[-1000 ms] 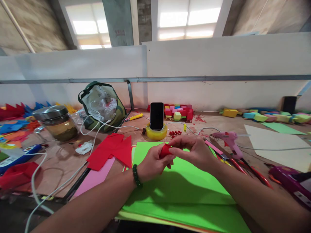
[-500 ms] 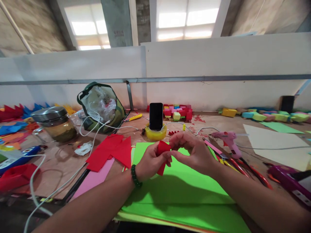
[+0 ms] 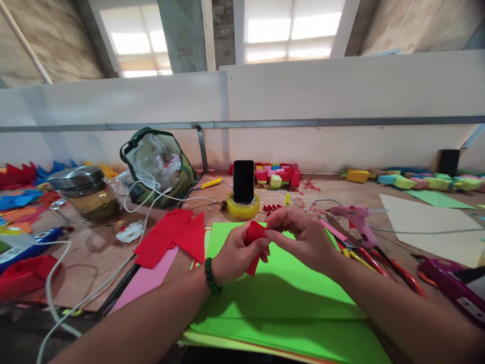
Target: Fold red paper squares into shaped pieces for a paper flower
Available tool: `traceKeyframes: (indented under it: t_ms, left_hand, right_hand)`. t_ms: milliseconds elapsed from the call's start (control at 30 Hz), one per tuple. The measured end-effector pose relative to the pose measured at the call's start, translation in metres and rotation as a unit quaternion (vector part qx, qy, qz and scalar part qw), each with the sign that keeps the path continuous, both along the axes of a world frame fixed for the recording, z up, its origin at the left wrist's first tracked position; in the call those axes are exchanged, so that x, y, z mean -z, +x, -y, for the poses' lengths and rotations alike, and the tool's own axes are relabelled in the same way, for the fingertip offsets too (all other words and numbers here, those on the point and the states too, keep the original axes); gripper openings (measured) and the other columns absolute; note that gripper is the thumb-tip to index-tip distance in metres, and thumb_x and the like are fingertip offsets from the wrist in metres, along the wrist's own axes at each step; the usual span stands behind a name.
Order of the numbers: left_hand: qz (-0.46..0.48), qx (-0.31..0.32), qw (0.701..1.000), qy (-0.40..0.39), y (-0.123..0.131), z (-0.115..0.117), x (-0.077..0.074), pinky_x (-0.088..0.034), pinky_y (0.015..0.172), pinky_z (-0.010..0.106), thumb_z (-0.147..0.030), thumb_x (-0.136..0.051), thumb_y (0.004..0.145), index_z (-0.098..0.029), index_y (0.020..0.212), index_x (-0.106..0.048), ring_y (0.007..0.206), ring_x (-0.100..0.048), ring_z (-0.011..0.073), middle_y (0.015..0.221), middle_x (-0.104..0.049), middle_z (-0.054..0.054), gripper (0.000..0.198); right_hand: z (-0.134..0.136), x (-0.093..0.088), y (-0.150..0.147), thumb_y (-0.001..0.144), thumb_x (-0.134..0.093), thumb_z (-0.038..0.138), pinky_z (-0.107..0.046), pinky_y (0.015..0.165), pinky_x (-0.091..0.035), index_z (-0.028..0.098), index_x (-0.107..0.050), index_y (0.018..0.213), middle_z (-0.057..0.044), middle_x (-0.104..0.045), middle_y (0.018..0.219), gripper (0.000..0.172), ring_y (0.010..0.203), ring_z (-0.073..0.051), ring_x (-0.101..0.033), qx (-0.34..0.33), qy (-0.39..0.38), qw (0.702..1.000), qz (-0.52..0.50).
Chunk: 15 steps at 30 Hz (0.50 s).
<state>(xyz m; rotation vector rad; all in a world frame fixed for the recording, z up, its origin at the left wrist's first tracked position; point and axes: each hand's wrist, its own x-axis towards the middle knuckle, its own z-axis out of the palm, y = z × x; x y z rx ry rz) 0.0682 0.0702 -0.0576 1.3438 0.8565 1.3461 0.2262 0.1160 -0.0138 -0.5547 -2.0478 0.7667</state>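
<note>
My left hand (image 3: 235, 254), with a dark green bead bracelet (image 3: 212, 276) at its wrist, grips a small folded piece of red paper (image 3: 255, 232) between thumb and fingers. The thumb and fingertips of my right hand (image 3: 299, 235) pinch the upper right edge of the same piece; its other fingers curl above. Both hands are over a stack of bright green sheets (image 3: 288, 308). Left of them lie several flat red paper cut-outs (image 3: 170, 237), partly over a pink sheet (image 3: 149, 283).
A phone (image 3: 243, 181) stands in a yellow tape roll (image 3: 244, 208) behind my hands. To the right are a pink glue gun (image 3: 356, 220), red-handled pliers (image 3: 401, 273) and a purple tool (image 3: 450, 283). A glass jar (image 3: 89, 194), an open bag (image 3: 159, 167) and white cables (image 3: 125, 263) occupy the left.
The red paper has turned slightly in my fingers, and my right fingertips have closed in on its edge. Everything else stays where it was.
</note>
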Motion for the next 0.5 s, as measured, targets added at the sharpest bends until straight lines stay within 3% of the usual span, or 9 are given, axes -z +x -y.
traceKeyframes:
  t_ms: [133,333,500]
  left_hand:
    - [-0.004,-0.007,1.0,-0.004,0.0021,0.0007,-0.0025,-0.048,0.05,0.022,-0.057,-0.072,0.07,-0.015,0.073,-0.053,0.05,-0.055,0.0095,0.059,-0.058,0.0,0.047]
    - [-0.016,-0.008,1.0,-0.002,0.0043,0.0008,-0.0022,-0.048,0.051,0.023,-0.06,-0.07,0.07,-0.015,0.069,-0.052,0.051,-0.054,0.0098,0.058,-0.058,0.0,0.048]
    - [-0.026,0.001,1.0,0.004,0.0026,0.0011,0.0009,-0.049,0.058,0.026,-0.055,-0.07,0.072,-0.014,0.075,-0.054,0.057,-0.057,0.0123,0.063,-0.06,0.002,0.044]
  right_hand:
    - [0.0008,0.002,0.0,0.08,-0.064,0.023,-0.027,0.057,-0.051,0.018,-0.059,0.085,-0.003,-0.064,0.073,0.009,0.067,-0.015,-0.06,0.008,0.021,1.0,0.007]
    - [0.0011,0.0053,-0.0018,0.08,-0.066,0.022,-0.026,0.056,-0.05,0.019,-0.057,0.096,0.0,-0.061,0.07,0.019,0.061,-0.013,-0.057,0.018,0.035,0.999,0.013]
    - [0.0019,0.0036,-0.0025,0.081,-0.065,0.021,-0.023,0.051,-0.046,0.02,-0.055,0.084,0.001,-0.059,0.069,0.011,0.058,-0.011,-0.054,0.022,0.05,0.999,0.007]
